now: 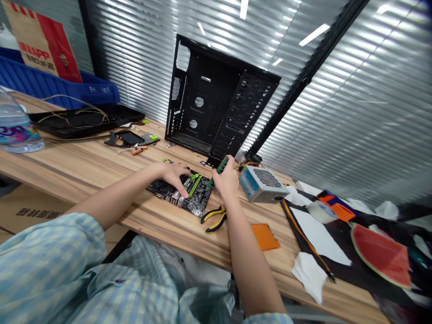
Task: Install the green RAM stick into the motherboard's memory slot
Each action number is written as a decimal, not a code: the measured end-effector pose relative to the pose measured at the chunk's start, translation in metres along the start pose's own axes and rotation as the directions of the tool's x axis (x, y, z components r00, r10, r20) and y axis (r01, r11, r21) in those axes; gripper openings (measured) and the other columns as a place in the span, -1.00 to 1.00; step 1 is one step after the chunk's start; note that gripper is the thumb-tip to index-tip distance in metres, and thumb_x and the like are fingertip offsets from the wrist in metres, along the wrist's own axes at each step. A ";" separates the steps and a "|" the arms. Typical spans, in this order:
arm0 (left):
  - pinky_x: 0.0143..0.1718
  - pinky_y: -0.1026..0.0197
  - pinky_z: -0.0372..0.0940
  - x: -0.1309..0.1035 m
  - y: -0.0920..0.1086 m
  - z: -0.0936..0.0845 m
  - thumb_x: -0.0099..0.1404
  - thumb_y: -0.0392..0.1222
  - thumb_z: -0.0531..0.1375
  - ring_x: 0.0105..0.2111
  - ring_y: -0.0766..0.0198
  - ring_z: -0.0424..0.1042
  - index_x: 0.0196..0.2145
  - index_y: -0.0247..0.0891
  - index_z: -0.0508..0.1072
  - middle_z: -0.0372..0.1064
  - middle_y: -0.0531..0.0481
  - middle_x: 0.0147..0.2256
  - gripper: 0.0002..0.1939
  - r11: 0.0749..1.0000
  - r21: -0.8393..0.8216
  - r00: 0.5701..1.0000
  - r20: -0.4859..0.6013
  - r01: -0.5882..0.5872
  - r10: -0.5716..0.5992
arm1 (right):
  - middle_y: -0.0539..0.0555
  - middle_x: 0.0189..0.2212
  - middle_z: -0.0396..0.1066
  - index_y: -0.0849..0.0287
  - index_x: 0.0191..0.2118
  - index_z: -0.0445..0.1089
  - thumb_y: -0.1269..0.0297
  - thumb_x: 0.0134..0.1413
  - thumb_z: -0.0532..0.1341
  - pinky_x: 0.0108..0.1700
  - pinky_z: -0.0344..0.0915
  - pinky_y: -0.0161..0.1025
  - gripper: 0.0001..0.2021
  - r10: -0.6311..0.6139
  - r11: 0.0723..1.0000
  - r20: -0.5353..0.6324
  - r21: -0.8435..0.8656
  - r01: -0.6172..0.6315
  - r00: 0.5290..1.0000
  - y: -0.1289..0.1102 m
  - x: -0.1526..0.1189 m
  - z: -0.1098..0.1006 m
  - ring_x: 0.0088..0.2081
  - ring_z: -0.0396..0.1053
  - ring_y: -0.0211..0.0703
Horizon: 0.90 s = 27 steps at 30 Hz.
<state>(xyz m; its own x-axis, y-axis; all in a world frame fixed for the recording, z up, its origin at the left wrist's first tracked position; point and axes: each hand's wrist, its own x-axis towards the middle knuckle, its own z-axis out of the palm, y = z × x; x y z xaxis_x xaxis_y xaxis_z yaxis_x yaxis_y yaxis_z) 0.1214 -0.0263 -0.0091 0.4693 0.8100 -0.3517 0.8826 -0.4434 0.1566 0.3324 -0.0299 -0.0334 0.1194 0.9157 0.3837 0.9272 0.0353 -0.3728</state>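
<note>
A black motherboard (199, 202) with bright green slots lies flat on the wooden table. My left hand (174, 174) rests over its left part, fingers spread, the thumb near the green slots. Just past the board's right edge, my right hand (227, 180) grips a green RAM stick (222, 166), which is held tilted above the table. Pliers (216, 218) with yellow and black handles lie below the board, partly behind my right wrist.
An open black computer case (209, 99) stands behind the board. To the right are a power supply (262, 183), an orange drive (265, 236) and a watermelon slice (381, 254). A bottle (16, 126), a blue bin (60, 85) and a black panel (81, 121) occupy the left.
</note>
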 end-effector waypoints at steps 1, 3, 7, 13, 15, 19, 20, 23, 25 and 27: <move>0.22 -0.14 -0.07 0.000 0.000 0.000 -0.26 0.53 0.21 0.24 -0.23 0.00 0.26 -0.09 0.18 0.02 -0.18 0.28 0.18 1.000 -0.001 1.000 -0.002 0.001 -0.001 | 0.15 -0.21 0.43 0.07 0.24 -0.03 0.13 0.10 0.13 -0.20 0.31 -0.13 -0.40 0.001 1.000 0.012 -0.015 0.000 1.000 0.001 0.000 0.001 -0.20 0.43 0.04; 0.23 -0.13 -0.07 0.000 0.000 0.000 -0.27 0.53 0.22 0.24 -0.23 0.01 0.26 -0.07 0.19 0.03 -0.16 0.28 0.18 1.000 -0.009 1.000 -0.006 0.003 -0.003 | 0.16 -0.21 0.43 0.07 0.24 -0.03 0.13 0.10 0.13 -0.19 0.32 -0.12 -0.40 0.006 1.000 0.028 -0.027 -0.006 1.000 0.002 0.001 0.003 -0.20 0.43 0.04; 0.23 -0.13 -0.07 0.000 0.000 0.000 -0.27 0.53 0.22 0.24 -0.22 0.00 0.26 -0.10 0.19 0.02 -0.18 0.28 0.18 1.000 -0.004 1.000 -0.009 -0.001 0.001 | 0.16 -0.21 0.43 0.05 0.24 -0.04 0.12 0.10 0.13 -0.19 0.32 -0.11 -0.39 0.006 1.000 0.021 -0.021 -0.005 1.000 0.004 0.002 0.005 -0.20 0.43 0.04; 0.22 -0.13 -0.06 0.000 0.000 0.001 -0.24 0.55 0.19 0.24 -0.22 0.01 0.27 -0.07 0.17 0.03 -0.16 0.28 0.17 1.000 -0.001 1.000 -0.003 0.011 -0.011 | 0.13 -0.23 0.44 0.05 0.22 -0.02 0.12 0.09 0.14 -0.22 0.32 -0.15 -0.41 0.001 1.000 -0.033 0.026 0.000 0.999 0.001 0.000 0.001 -0.22 0.43 0.02; 0.22 -0.13 -0.05 0.001 0.000 0.003 -0.22 0.56 0.18 0.23 -0.24 0.02 0.27 -0.07 0.17 0.05 -0.16 0.27 0.16 1.000 -0.011 1.000 -0.022 0.016 -0.016 | 0.13 -0.23 0.44 0.06 0.23 -0.03 0.12 0.10 0.13 -0.22 0.31 -0.16 -0.41 -0.018 0.999 -0.048 0.039 0.020 0.999 0.001 0.000 0.001 -0.23 0.43 0.02; 0.22 -0.18 -0.13 0.005 0.000 0.007 -0.18 0.57 0.14 0.24 -0.27 -0.01 0.28 -0.05 0.15 0.00 -0.17 0.29 0.14 1.000 -0.012 0.997 -0.073 0.028 -0.029 | 0.14 -0.23 0.45 0.08 0.24 -0.03 0.13 0.11 0.11 -0.20 0.31 -0.14 -0.41 -0.060 0.998 -0.044 0.023 0.061 0.997 0.004 0.001 0.004 -0.23 0.43 0.04; 0.23 -0.18 -0.15 0.006 0.000 0.008 -0.17 0.57 0.13 0.25 -0.26 -0.01 0.28 -0.04 0.14 -0.01 -0.16 0.30 0.13 0.999 -0.012 0.996 -0.078 0.030 -0.031 | 0.14 -0.23 0.45 0.08 0.24 -0.03 0.13 0.12 0.11 -0.20 0.31 -0.13 -0.41 -0.068 0.997 -0.040 0.018 0.069 0.997 0.004 0.001 0.005 -0.23 0.44 0.04; 0.23 -0.16 -0.15 0.007 -0.001 0.009 -0.16 0.58 0.13 0.25 -0.24 -0.01 0.29 -0.04 0.13 -0.02 -0.17 0.30 0.14 1.000 -0.012 0.997 -0.077 0.028 -0.028 | 0.15 -0.22 0.45 0.07 0.25 -0.04 0.14 0.13 0.09 -0.20 0.31 -0.12 -0.41 -0.087 0.996 -0.026 0.014 0.087 0.996 0.006 0.002 0.007 -0.23 0.44 0.05; 0.23 -0.16 -0.15 0.007 -0.001 0.009 -0.16 0.58 0.12 0.25 -0.24 -0.01 0.29 -0.06 0.12 -0.03 -0.18 0.31 0.15 1.000 -0.009 0.997 -0.074 0.028 -0.029 | 0.15 -0.22 0.45 0.07 0.25 -0.04 0.14 0.13 0.09 -0.20 0.31 -0.12 -0.41 -0.088 0.996 -0.024 0.015 0.089 0.996 0.007 0.003 0.008 -0.23 0.44 0.05; 0.23 -0.17 -0.15 0.007 -0.001 0.009 -0.15 0.58 0.12 0.26 -0.24 -0.03 0.30 -0.05 0.10 -0.04 -0.18 0.31 0.14 0.999 -0.006 0.997 -0.069 0.032 -0.032 | 0.15 -0.21 0.45 0.07 0.26 -0.04 0.13 0.13 0.09 -0.20 0.31 -0.11 -0.41 -0.088 0.996 -0.033 0.021 0.089 0.996 0.007 0.003 0.008 -0.23 0.44 0.05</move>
<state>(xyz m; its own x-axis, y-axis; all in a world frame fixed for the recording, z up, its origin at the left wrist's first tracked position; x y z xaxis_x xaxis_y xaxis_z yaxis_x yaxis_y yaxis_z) 0.1237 -0.0240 -0.0196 0.4413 0.8484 -0.2925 0.8974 -0.4148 0.1507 0.3364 -0.0235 -0.0417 0.0489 0.8955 0.4424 0.9266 0.1246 -0.3547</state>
